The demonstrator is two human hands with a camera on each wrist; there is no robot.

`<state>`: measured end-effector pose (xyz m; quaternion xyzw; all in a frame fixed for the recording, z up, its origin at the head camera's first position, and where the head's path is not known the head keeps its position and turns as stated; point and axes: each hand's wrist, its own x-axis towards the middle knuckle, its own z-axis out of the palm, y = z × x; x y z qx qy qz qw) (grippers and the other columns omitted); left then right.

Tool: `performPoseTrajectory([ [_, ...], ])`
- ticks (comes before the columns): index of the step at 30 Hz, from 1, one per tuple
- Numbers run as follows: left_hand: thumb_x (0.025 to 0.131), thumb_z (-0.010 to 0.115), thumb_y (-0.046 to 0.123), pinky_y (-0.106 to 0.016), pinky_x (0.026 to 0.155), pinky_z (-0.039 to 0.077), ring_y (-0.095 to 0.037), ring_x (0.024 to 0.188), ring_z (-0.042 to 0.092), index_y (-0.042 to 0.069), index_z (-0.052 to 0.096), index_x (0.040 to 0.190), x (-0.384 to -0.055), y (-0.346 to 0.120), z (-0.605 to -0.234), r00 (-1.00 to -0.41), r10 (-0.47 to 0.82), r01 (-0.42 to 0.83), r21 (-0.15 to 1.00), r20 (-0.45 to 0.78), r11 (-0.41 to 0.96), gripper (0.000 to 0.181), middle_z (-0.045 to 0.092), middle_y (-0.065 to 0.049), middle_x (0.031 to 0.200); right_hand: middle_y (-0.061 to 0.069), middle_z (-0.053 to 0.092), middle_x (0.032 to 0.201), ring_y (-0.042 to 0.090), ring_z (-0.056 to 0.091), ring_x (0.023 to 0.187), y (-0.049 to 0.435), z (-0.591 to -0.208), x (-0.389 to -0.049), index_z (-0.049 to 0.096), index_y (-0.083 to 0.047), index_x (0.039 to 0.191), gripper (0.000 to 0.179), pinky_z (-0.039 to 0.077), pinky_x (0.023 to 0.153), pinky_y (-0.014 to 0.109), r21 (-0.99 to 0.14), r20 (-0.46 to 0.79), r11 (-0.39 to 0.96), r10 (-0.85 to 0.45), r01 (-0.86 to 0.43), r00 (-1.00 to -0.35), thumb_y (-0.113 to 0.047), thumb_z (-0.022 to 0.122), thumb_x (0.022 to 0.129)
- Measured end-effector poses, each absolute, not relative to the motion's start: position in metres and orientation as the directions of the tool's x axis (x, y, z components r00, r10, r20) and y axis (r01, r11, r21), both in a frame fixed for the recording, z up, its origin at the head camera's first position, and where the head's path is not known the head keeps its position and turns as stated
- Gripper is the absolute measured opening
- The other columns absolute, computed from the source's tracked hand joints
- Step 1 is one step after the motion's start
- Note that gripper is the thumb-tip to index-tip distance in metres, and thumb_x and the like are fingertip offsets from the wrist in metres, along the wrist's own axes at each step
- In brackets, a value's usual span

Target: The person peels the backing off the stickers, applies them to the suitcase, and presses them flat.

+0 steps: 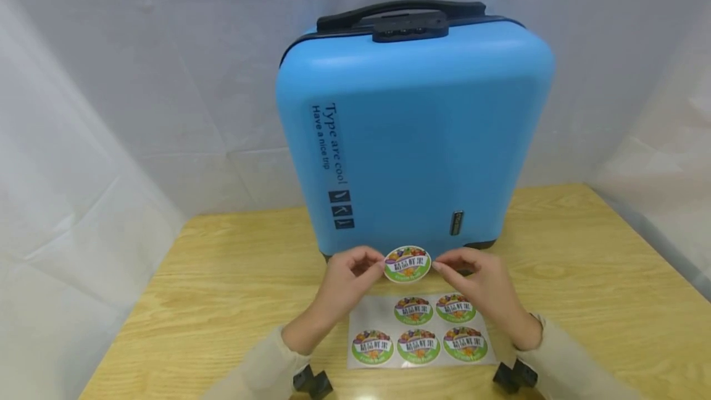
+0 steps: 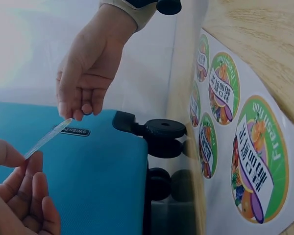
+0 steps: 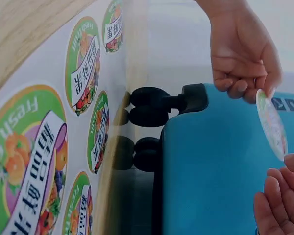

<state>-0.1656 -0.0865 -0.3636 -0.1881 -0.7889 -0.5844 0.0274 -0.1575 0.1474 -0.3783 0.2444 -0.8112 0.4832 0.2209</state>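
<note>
An oval fruit sticker (image 1: pixel 408 264), green and white with printed characters, is held up in front of the suitcase's lower edge. My left hand (image 1: pixel 350 279) pinches its left end between thumb and forefinger, and my right hand (image 1: pixel 482 283) pinches the right end. Seen edge-on in the left wrist view, the sticker (image 2: pixel 48 138) spans the gap between both hands. Behind it stands a blue suitcase (image 1: pixel 411 141) with a black handle and printed lettering down its left side. Below my hands lies a white sticker sheet (image 1: pixel 369 313) with several matching stickers and a bare spot at its upper left.
The wooden table (image 1: pixel 222 289) carries the suitcase and the sheet. Black suitcase wheels (image 2: pixel 165 129) show in the wrist views. A pale curtain (image 1: pixel 166 79) hangs behind and to the sides. Dark wrist-worn devices (image 1: pixel 312 381) sit by the sleeves.
</note>
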Motion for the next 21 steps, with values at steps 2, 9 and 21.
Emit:
performPoseTrajectory([
  [2, 0.087, 0.062, 0.004, -0.021, 0.065, 0.05, -0.012, 0.069, 0.058, 0.001, 0.068, 0.088, -0.166, -0.088, -0.363, -0.92, 0.267, 0.352, 0.904, 0.287, 0.241, 0.006, 0.067, -0.013, 0.082, 0.005, 0.071, 0.082, 0.007, 0.065, 0.069, 0.15, -0.377, -0.16, 0.071, -0.006, 0.091, 0.008, 0.055, 0.062, 0.025, -0.751, 0.521, 0.372, -0.174, -0.546, -0.836, -0.005, 0.07, 0.083],
  [9, 0.087, 0.061, 0.003, -0.021, 0.061, 0.049, -0.009, 0.066, 0.055, 0.0, 0.067, 0.089, -0.165, -0.09, -0.358, -0.902, 0.289, 0.387, 0.896, 0.32, 0.219, 0.007, 0.066, -0.017, 0.082, 0.013, 0.071, 0.089, 0.01, 0.066, 0.075, 0.152, -0.369, -0.162, 0.069, 0.0, 0.097, 0.014, 0.055, 0.067, 0.025, -0.872, 0.376, 0.251, -0.203, -0.42, -0.904, -0.008, 0.067, 0.086],
  [21, 0.088, 0.06, 0.003, -0.021, 0.061, 0.048, -0.009, 0.066, 0.054, 0.001, 0.067, 0.09, -0.165, -0.091, -0.347, -0.896, 0.286, 0.409, 0.883, 0.341, 0.231, 0.007, 0.065, -0.017, 0.083, 0.014, 0.069, 0.081, 0.015, 0.062, 0.066, 0.145, -0.359, -0.163, 0.069, -0.001, 0.091, 0.008, 0.052, 0.059, 0.028, -0.878, 0.392, 0.208, -0.207, -0.432, -0.896, -0.007, 0.067, 0.087],
])
